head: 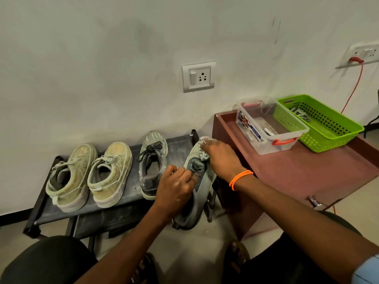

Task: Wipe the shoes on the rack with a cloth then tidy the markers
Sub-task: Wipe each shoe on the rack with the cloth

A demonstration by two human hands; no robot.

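- Grey sneaker (196, 193) is up off the rack, and your left hand (174, 191) grips it round the collar, fingers curled over the laces
- Your right hand (220, 158) is bunched on a pale cloth (204, 152), pressing it against the toe of that same shoe
- An orange bracelet (240, 179) sits on your right wrist
- On the black rack (180, 143) the matching grey shoe (152, 165) stands alone, toe to the wall, laces loose
- Further left, two dusty beige sneakers (90, 175) sit side by side on the top shelf, heels toward you
- Off to your right there's a reddish-brown table (307, 171), just beside the rack
- A clear plastic box (268, 128) with red handles is on it, and a marker (270, 132) lies inside; I can't tell how many more are in there
- Touching that box on its far side, a green basket (320, 124) holds something dark and patterned that I can't make out
- A wall socket (199, 76) sits above the rack, and a red cable (354, 85) hangs from a second outlet at the far right
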